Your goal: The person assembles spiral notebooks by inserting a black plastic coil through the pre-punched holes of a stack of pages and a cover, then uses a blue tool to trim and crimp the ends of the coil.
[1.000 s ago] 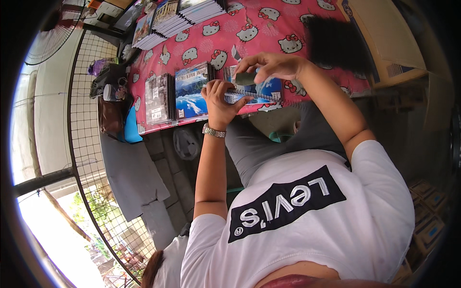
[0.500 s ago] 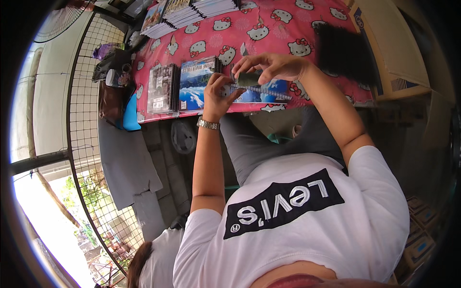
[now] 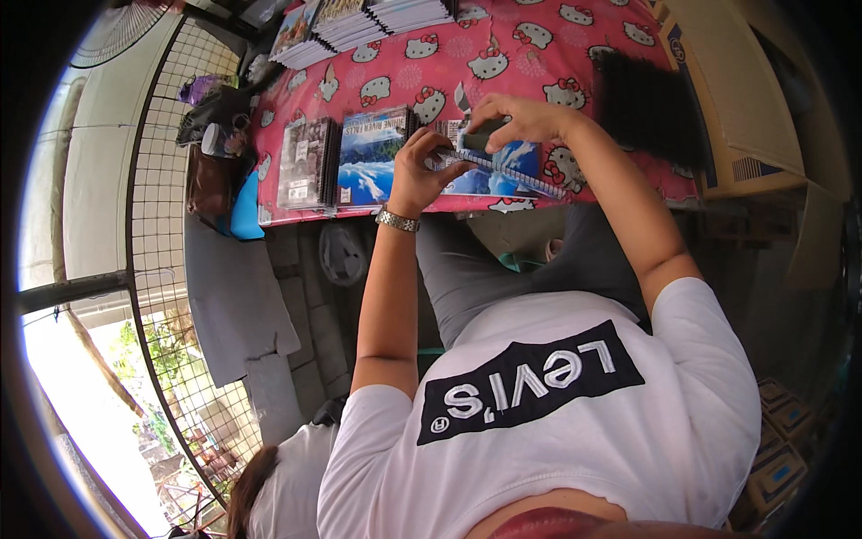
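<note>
A spiral-bound notebook (image 3: 514, 173) with a blue cover is tilted above the table's front edge, its wire binding slanting down to the right. My left hand (image 3: 422, 169), with a metal watch at the wrist, pinches the binding's left end. Curled over the top of that end is my right hand (image 3: 523, 121), its fingers closed round a dark green, block-like piece (image 3: 481, 138). Just left lie a blue landscape notebook (image 3: 370, 166) and a grey notebook (image 3: 303, 166), each with a dark spiral along its right side. My fingers hide part of the held binding.
A pink cat-patterned cloth (image 3: 503, 67) covers the table. Stacks of notebooks (image 3: 359, 31) stand at the back left. An open cardboard box (image 3: 732, 108) and a black furry-looking item (image 3: 642, 108) are at the right. Another person (image 3: 292, 481) is at the lower left.
The notebook's binding slants more steeply, its right end now lower and farther right. My left hand has shifted slightly right, and my right hand slightly left with the green piece.
</note>
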A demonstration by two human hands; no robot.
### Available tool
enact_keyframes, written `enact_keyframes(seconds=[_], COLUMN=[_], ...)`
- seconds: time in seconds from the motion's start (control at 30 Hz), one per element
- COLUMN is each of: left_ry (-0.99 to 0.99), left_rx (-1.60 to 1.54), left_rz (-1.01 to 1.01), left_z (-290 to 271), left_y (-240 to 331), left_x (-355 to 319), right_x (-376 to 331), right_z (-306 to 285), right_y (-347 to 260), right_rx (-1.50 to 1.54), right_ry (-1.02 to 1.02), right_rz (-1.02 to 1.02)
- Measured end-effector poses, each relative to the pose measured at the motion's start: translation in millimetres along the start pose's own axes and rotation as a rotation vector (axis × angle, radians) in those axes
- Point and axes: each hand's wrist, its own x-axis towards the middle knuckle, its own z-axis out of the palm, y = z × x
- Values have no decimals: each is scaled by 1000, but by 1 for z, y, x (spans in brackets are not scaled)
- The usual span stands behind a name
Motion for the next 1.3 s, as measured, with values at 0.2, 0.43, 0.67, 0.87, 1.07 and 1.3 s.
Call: enact_keyframes(seconds=[0.2, 0.43, 0.67, 0.87, 1.07, 1.3], left_ry=[169, 427, 487, 421, 426, 475], left_rx=[-482, -631, -170, -354, -397, -320], left_rz=[-280, -336, -147, -211, -179, -191], left_z=[13, 28, 39, 37, 36, 41], left_y=[-22, -24, -21, -23, -27, -23], left_x=[-9, -39, -29, -32, -38, -32], right_x=[-45, -167, -128, -55, -37, -41], right_z=[-34, 79, 96, 106, 111, 109], right_y=[117, 96, 73, -21, -34, -31], right_rx=[-601, -883, -380, -330, -378, -415], right_ry=[774, 757, 912, 794, 812, 801], right_rz=[-120, 264, -100, -429, -452, -421])
